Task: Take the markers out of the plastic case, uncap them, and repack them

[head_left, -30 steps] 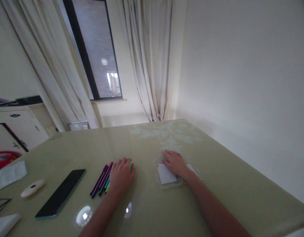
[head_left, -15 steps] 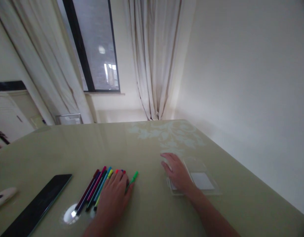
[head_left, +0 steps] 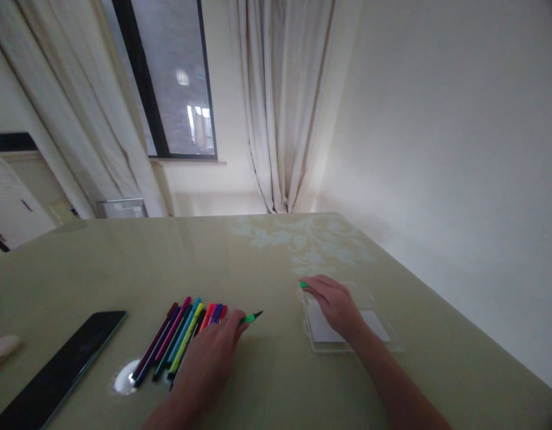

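From the head camera I see my left forearm rising from the bottom edge, the left hand [head_left: 213,349] low over the table [head_left: 276,388], its back upward. Thumb and forefinger are pinched on a green felt-tip marker [head_left: 248,319], whose dark tip points up and to the right. The hand partly covers a row of coloured markers [head_left: 185,339], and a black smartphone [head_left: 63,370] lies farther left. My right forearm slants in from the lower right, the right hand [head_left: 337,303] bent leftward over a clear plastic case [head_left: 328,349] with white paper [head_left: 374,324] inside its outline; those fingertips pinch a small green cap [head_left: 303,285], though I can't tell whether the palm touches the case
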`<state>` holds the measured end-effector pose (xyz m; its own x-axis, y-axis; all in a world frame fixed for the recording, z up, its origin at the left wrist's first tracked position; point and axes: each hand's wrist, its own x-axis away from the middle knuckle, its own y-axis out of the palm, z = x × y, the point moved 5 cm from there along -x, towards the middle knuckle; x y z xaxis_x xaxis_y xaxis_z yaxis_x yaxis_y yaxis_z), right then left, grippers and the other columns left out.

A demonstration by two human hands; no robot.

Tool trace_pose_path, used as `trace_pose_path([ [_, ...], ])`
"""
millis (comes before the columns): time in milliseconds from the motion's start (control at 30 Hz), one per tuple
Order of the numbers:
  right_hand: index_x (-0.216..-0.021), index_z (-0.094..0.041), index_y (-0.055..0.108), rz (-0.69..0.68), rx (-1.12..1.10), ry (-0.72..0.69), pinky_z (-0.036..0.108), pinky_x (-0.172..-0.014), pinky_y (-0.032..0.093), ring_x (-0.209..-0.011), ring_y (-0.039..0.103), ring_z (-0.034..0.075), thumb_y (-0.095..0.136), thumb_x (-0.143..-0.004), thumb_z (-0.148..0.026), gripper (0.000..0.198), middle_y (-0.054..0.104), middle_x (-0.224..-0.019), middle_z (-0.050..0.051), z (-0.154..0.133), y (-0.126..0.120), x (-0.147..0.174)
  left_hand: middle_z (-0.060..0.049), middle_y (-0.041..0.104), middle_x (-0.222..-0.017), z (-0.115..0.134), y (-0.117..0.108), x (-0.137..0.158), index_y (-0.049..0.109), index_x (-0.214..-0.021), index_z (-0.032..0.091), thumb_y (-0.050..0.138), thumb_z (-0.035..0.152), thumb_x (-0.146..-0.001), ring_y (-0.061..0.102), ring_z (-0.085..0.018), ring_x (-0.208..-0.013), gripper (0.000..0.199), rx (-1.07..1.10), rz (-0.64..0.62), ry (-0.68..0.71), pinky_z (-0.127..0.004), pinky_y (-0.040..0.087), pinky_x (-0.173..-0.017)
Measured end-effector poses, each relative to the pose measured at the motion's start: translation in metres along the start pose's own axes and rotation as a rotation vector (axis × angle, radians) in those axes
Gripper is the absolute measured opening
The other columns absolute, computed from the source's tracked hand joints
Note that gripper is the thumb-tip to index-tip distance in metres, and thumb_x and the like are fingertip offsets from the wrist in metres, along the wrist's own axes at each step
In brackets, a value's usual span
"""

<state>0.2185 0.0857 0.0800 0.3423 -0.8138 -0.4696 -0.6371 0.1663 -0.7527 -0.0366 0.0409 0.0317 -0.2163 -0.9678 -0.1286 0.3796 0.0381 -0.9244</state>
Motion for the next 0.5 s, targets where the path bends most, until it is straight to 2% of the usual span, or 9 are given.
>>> trace_pose_path([
  [67, -0.118, -0.027, 0.074, 0.056, 0.038, 0.047, 0.036, -0.092, 0.051, -0.102, 0.065, 0.023, 0.046, -0.104, -0.030, 0.032, 0.073, -0.107, 0.009, 0.005, -0.001, -0.002, -0.003, 0.075, -0.103, 0.006, -0.002, 0.001, 0.066, -0.105, 0.027, 0.042, 0.031, -0.104, 0.069, -0.023, -0.094, 0.024, -0.016, -0.008, 0.073, -0.034, 0.049, -0.083],
  [167, -0.105, -0.025, 0.078, -0.049, 0.178, 0.036, 0.033, -0.083, 0.050, -0.095, 0.062, 0.022, 0.057, -0.100, -0.024, 0.021, 0.068, -0.098, 0.008, -0.006, 0.022, -0.002, -0.004, 0.072, -0.100, 0.026, 0.002, 0.008, 0.068, -0.094, 0.026, 0.051, 0.027, -0.100, 0.066, -0.024, -0.096, 0.018, -0.041, -0.066, 0.233, -0.039, 0.047, -0.091],
  [233, -0.100, -0.025, 0.078, -0.110, 0.260, 0.046, 0.032, -0.082, 0.048, -0.093, 0.061, 0.022, 0.061, -0.097, -0.020, 0.018, 0.067, -0.097, 0.006, -0.015, 0.039, -0.001, -0.004, 0.071, -0.100, 0.035, 0.005, 0.013, 0.067, -0.093, 0.025, 0.054, 0.026, -0.098, 0.064, -0.024, -0.096, 0.014, -0.014, -0.099, 0.271, -0.039, 0.046, -0.090],
  [400, -0.104, -0.025, 0.076, -0.180, 0.391, 0.073, 0.034, -0.085, 0.046, -0.097, 0.061, 0.023, 0.056, -0.098, -0.013, 0.024, 0.068, -0.100, 0.007, -0.019, 0.056, 0.000, -0.002, 0.069, -0.098, 0.033, -0.001, 0.016, 0.066, -0.092, 0.027, 0.063, 0.036, -0.094, 0.063, -0.022, -0.095, 0.010, 0.175, -0.165, 0.239, -0.034, 0.047, -0.083],
  [500, -0.108, -0.024, 0.075, -0.181, 0.393, 0.082, 0.036, -0.087, 0.046, -0.101, 0.061, 0.025, 0.054, -0.098, -0.012, 0.027, 0.069, -0.104, 0.008, -0.017, 0.054, 0.000, -0.004, 0.069, -0.095, 0.010, -0.013, 0.007, 0.066, -0.091, 0.024, 0.057, 0.040, -0.096, 0.063, -0.023, -0.091, 0.019, 0.103, -0.058, 0.096, -0.035, 0.048, -0.083],
])
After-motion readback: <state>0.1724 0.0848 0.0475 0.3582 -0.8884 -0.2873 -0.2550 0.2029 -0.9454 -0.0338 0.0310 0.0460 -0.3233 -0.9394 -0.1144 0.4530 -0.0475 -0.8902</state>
